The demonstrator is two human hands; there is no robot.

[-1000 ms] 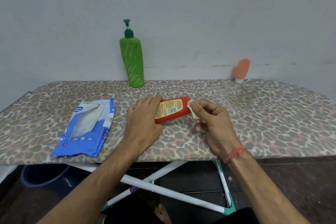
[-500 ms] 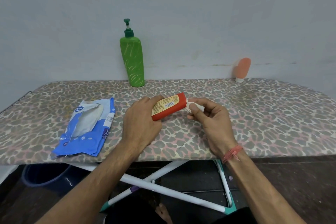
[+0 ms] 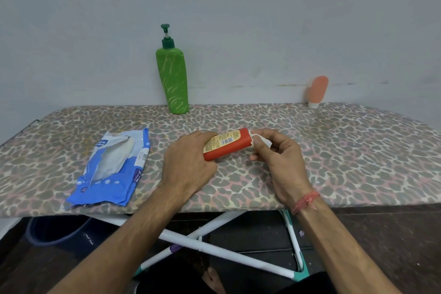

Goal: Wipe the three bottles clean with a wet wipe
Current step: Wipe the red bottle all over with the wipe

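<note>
My left hand (image 3: 188, 164) grips the lower end of a red bottle (image 3: 231, 148) with a yellow label, held tilted just above the board. Its far end points up and right. My right hand (image 3: 279, 157) pinches a small folded white wet wipe (image 3: 261, 139) against that far end. A tall green pump bottle (image 3: 173, 79) stands upright at the back by the wall. A small peach-coloured bottle (image 3: 317, 92) stands cap down at the back right.
An opened blue wet wipe pack (image 3: 112, 169) lies flat on the left of the leopard-print ironing board (image 3: 358, 150). The wall runs right behind the board. Beneath are white crossed legs (image 3: 214, 250) and a dark bucket (image 3: 55, 231).
The red bottle has been lifted and tilted more, its far end now higher. My right hand with the wipe has shifted from the end face to around the bottle's tip.
</note>
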